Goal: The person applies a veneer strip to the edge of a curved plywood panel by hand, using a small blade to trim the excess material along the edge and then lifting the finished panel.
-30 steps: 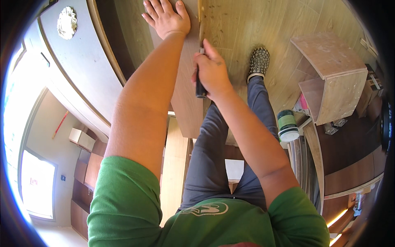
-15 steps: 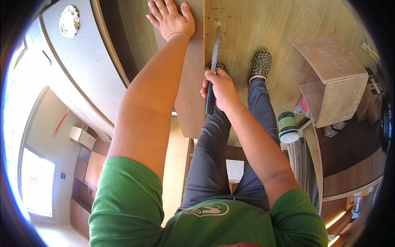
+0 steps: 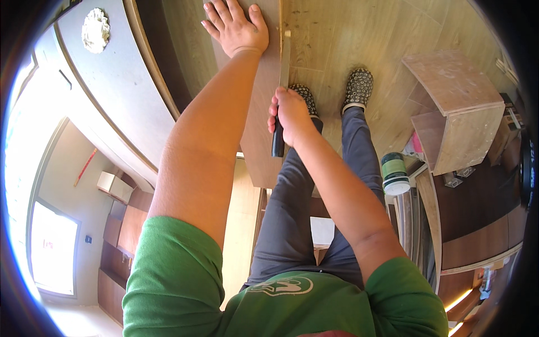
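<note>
My left hand point(image 3: 240, 29) lies flat on the face of a brown wood board point(image 3: 263, 121), its fingers spread near the top of the view. In my right hand point(image 3: 291, 109) is a long narrow-bladed tool with a black handle point(image 3: 277, 140); whether it is a file or a knife I cannot tell. Its thin metal blade point(image 3: 285, 64) points away from me and runs along the board's right edge. The blade looks in line with that edge; contact is hard to make out.
A dark-fronted panel point(image 3: 112, 62) with a white rosette point(image 3: 95, 31) stands at the left. My patterned shoes point(image 3: 358, 87) rest on the wood-look floor point(image 3: 325, 33). To the right are a green jar with a white lid point(image 3: 396, 174) and an open wooden box point(image 3: 469, 112).
My right hand has shifted slightly left with the tool, bringing the blade from over the floor to the board's right edge. My left hand keeps its place on the board.
</note>
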Demonstrator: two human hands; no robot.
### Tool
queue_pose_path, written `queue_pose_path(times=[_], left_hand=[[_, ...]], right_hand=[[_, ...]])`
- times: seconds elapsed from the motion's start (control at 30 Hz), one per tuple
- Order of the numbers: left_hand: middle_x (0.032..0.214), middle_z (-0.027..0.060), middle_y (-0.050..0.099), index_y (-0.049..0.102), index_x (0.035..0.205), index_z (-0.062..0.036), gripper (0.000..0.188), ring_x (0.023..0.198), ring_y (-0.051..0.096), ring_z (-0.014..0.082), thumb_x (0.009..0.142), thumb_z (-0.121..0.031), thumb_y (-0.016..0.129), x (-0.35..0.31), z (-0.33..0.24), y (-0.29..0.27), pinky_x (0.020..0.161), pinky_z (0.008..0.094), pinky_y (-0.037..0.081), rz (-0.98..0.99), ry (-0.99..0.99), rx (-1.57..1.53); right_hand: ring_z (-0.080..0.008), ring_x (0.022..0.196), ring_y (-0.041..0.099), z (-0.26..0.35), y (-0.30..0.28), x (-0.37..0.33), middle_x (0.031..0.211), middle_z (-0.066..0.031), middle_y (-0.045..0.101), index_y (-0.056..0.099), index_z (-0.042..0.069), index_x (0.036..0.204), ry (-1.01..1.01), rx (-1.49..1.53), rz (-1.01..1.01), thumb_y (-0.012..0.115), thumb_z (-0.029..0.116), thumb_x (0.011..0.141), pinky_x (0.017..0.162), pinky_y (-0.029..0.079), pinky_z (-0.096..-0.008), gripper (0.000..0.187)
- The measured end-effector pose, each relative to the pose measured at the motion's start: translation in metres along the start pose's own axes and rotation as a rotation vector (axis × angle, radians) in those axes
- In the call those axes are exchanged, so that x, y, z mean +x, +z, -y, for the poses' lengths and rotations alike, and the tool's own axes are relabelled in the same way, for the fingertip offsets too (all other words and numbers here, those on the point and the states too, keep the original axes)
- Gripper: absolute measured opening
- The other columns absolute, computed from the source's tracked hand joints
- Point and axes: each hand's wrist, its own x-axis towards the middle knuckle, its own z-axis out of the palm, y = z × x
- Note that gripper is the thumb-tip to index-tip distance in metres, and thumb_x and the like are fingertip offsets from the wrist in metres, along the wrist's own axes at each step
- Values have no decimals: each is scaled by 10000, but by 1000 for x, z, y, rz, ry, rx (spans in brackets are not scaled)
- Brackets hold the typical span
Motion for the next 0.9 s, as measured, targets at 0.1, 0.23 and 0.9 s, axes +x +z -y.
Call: queue_pose_path(times=[0.1, 0.23, 0.9], left_hand=[[1631, 162, 200, 291, 1550, -90, 676, 1516, 127, 339, 981, -433, 413, 0, -1, -4, 1216, 525, 52, 4, -3, -18], [1627, 163, 211, 295, 1549, -90, 674, 1514, 138, 340, 979, -427, 420, -1, -1, -1, 1215, 529, 54, -33, 17, -26], [1620, 178, 225, 316, 1539, -82, 677, 1510, 144, 355, 969, -430, 430, 0, -2, -1, 1210, 546, 65, -25, 13, -33]], right_hand=[[-192, 462, 454, 24, 7, -2, 632, -25, 461, 461, 127, 847, -42, 1, 42, 445, 253, 988, 434, 404, -366, 191], [-194, 461, 453, 11, 1, 2, 639, -26, 461, 459, 128, 849, -7, -4, 9, 449, 255, 992, 439, 406, -380, 191], [-120, 461, 498, 27, -24, 62, 629, -18, 532, 566, 24, 1093, -484, -105, -68, 700, 76, 875, 424, 399, -273, 262]])
